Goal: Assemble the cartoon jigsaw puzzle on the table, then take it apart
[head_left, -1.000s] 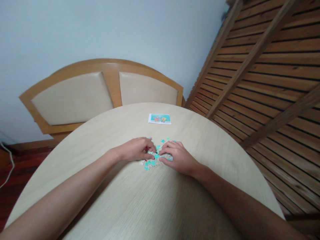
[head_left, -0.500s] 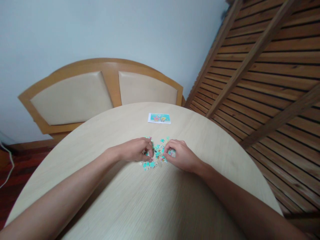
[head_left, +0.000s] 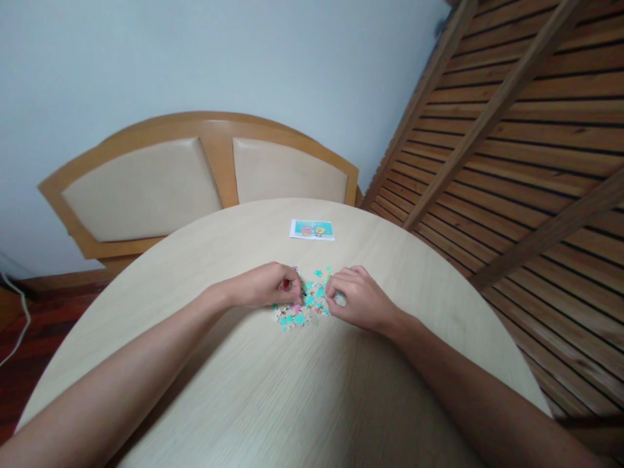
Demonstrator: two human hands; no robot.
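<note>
A loose heap of small jigsaw puzzle pieces [head_left: 298, 318], turquoise, pink, white and brown, lies spread on the round wooden table [head_left: 273, 390]. Over the left side of the heap is my left hand [head_left: 273, 285], its thumb and fingers curled together in a pinch; whether a piece sits between the fingertips is too small to tell. My right hand [head_left: 361, 298] hovers at the heap's right side, thumb and forefinger closed into a ring, with pieces showing through the gap. What its fingertips hold, if anything, cannot be made out. Both hands hide part of the heap.
Beyond the heap lies a small picture card [head_left: 312, 230] with a pink and a yellow cartoon figure on turquoise. A padded wooden headboard [head_left: 214, 156] stands behind the table's far edge. Wooden slats [head_left: 526, 162] rise at the right, and a white cable [head_left: 22, 312] hangs at the left.
My left hand has lifted slightly and curled its fingers tighter, uncovering more pieces below it. The right hand has shifted a little to the right. The card stays in place.
</note>
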